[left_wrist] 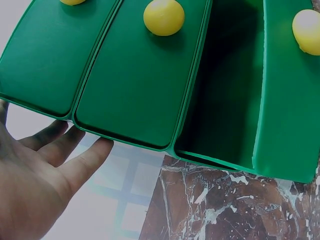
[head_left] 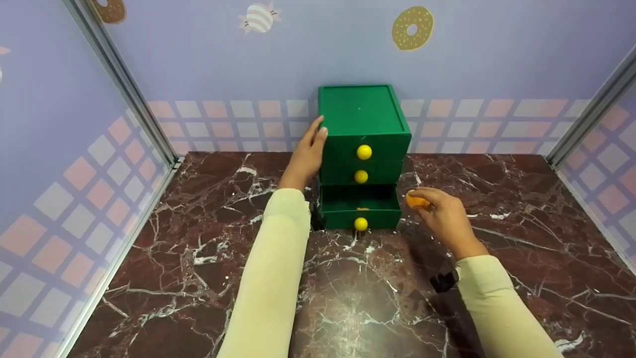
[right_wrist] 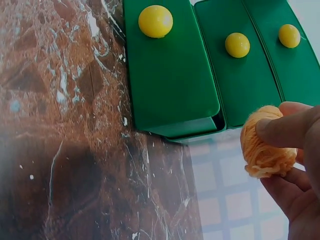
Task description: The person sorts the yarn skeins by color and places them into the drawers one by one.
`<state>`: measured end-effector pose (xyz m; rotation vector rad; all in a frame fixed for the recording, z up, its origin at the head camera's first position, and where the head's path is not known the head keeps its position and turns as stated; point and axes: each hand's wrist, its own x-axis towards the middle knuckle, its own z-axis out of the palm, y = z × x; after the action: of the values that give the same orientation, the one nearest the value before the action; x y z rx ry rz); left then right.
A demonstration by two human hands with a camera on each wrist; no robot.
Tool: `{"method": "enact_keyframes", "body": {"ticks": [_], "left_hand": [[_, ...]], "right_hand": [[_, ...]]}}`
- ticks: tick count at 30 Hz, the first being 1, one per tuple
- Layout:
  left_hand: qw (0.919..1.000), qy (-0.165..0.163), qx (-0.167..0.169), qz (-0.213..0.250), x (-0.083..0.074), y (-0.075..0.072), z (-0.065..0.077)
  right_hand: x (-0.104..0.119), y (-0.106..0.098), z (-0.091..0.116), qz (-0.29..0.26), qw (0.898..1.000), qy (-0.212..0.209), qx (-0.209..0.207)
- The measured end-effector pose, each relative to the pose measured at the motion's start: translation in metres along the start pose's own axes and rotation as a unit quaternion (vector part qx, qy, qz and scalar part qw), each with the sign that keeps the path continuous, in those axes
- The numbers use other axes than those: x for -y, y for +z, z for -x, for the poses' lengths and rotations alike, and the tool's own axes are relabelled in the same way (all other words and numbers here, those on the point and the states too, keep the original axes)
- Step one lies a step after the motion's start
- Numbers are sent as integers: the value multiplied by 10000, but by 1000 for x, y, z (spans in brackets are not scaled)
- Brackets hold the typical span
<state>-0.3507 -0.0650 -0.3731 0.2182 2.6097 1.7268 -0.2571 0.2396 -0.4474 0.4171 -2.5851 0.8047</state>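
A green three-drawer cabinet [head_left: 365,110] with round yellow knobs stands against the back wall. Its bottom drawer [head_left: 338,219] is pulled out; the upper two are closed. A bit of something orange [head_left: 362,209] shows inside that drawer, mostly hidden by the drawer front. My left hand [head_left: 307,158] rests against the cabinet's left side, its fingers extended along the edge in the left wrist view. To the right of the drawer, my right hand [head_left: 444,219] pinches a small orange ball of yarn [right_wrist: 265,145] between thumb and fingers, apart from the cabinet.
Dark red marbled tabletop [head_left: 198,283] lies under the cabinet. Behind it is a lilac wall [head_left: 198,59] with donut and candy prints and a band of tiles. Side panels with metal edge strips [head_left: 119,74] stand at left and right.
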Motion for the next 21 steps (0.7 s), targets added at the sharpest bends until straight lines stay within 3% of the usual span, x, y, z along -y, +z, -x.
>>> {"method": "enact_keyframes", "body": {"ticks": [21], "left_hand": [[10000, -42, -66, -38, 0, 0, -2]], "right_hand": [[14, 12, -8, -269, 9994, -210, 99]]}}
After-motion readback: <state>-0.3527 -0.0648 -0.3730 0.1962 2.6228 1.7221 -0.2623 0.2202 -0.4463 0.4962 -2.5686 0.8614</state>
